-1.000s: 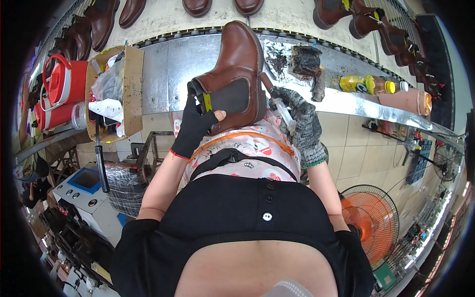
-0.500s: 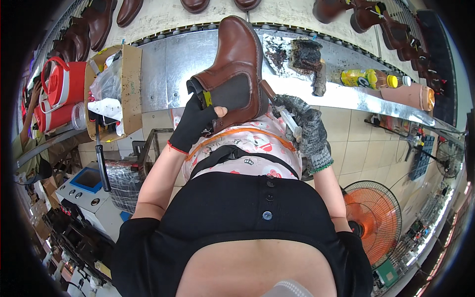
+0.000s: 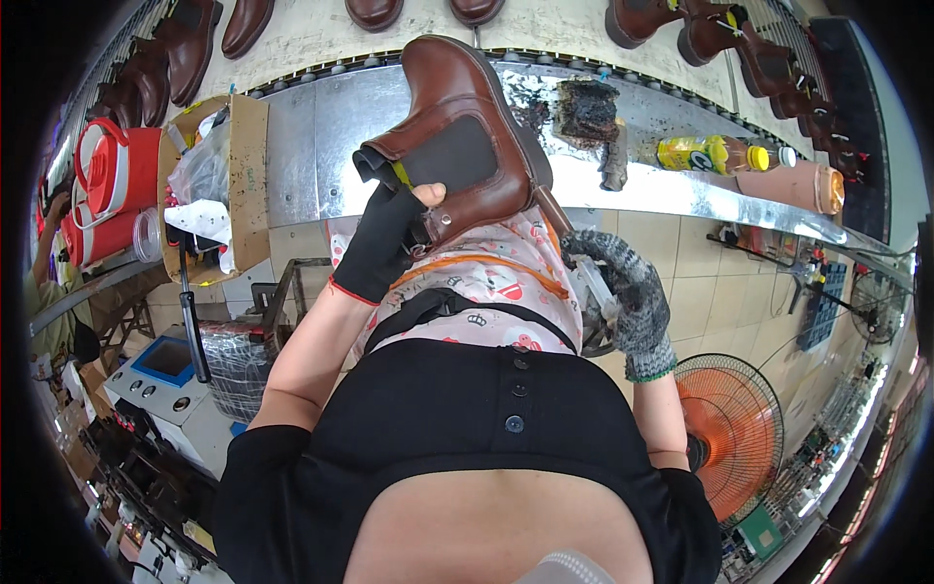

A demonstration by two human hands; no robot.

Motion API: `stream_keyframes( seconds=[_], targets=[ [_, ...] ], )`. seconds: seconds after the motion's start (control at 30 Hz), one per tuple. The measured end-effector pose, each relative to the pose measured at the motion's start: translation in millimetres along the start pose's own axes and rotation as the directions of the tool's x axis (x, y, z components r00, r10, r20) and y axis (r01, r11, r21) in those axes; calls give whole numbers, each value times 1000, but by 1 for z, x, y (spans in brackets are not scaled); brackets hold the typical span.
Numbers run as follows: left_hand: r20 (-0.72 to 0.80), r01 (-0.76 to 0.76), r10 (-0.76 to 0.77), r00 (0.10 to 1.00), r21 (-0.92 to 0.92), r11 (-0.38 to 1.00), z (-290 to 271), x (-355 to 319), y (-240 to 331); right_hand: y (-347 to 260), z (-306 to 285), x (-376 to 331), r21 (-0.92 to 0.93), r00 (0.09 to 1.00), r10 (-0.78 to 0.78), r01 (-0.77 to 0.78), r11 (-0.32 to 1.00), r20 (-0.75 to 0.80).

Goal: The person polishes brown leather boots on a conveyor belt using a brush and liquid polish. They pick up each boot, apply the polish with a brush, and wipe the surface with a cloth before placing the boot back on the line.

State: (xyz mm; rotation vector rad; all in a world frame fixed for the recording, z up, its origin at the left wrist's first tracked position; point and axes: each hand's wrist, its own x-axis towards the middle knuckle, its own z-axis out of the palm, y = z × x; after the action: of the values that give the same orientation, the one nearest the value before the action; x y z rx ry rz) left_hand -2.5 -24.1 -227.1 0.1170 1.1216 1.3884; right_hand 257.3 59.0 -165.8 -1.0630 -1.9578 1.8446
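A worker seen from above wears a black top with short sleeves ending above the elbows and a row of dark round buttons down the front. Over it sits a pale pink apron printed with small red and dark motifs, edged with an orange band and crossed by a black strap. The left hand (image 3: pixel 384 243) is covered by a black fingerless glove trimmed with a thin red line at the wrist, thumb tip bare. The right hand (image 3: pixel 628 292) wears a knitted glove in speckled grey and black, finished with a green-edged cuff. Both forearms are uncovered.
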Motion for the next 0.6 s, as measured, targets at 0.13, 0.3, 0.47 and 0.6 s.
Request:
stream_keyframes(
  seconds=[0.13, 0.3, 0.47, 0.6],
  targets=[
    [20, 58, -56, 998, -98, 994, 2, 4, 2, 2, 0, -9, -112, 989, -82, 68, 991, -121],
    [3, 69, -69, 998, -159, 985, 13, 3, 9, 6, 1, -14, -167, 982, -135, 112, 980, -133],
    [50, -9, 21, 999, -215, 977, 20, 3, 16, 4, 1, -16, -190, 986, -127, 105, 976, -109],
    [98, 74, -46, 994, -314, 946, 8, 9, 19, 11, -1, -17, 375, 991, 22, 30, 927, -135]
  ],
)
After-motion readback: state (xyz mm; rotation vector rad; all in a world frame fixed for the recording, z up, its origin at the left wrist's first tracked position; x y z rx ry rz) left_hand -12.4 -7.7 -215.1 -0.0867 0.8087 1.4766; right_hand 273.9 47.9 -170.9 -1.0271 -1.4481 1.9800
